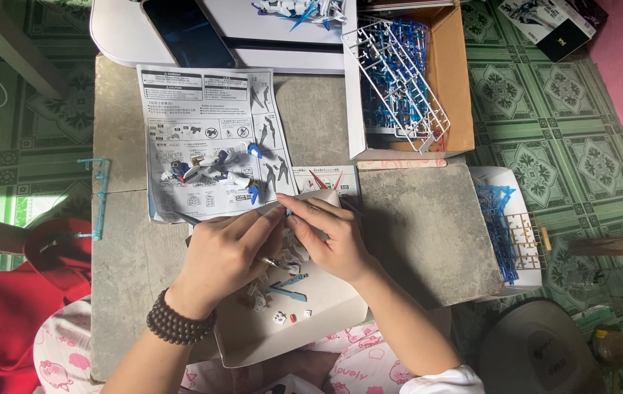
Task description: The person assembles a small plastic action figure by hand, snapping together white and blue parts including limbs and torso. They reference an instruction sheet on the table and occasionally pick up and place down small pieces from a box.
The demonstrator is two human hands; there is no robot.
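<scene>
On the left, the left hand (227,252), a dark bead bracelet (176,321) at its wrist, pinches a small white model-kit part (287,219) above the shallow cardboard tray (253,343). The right hand (330,233) meets it, fingertips pressed on the same piece. The part looks light, stiff and brittle, best held by its edges. Far right, glossy blue sprues (399,73) fill a box.

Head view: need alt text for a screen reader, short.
Seen from above, a person's left hand and right hand meet over a shallow cardboard tray of small model parts, pinching a tiny piece between fingertips. Beyond them lie an instruction sheet bearing a half-built white-and-blue figure and a box of blue part frames on a grey table.
</scene>
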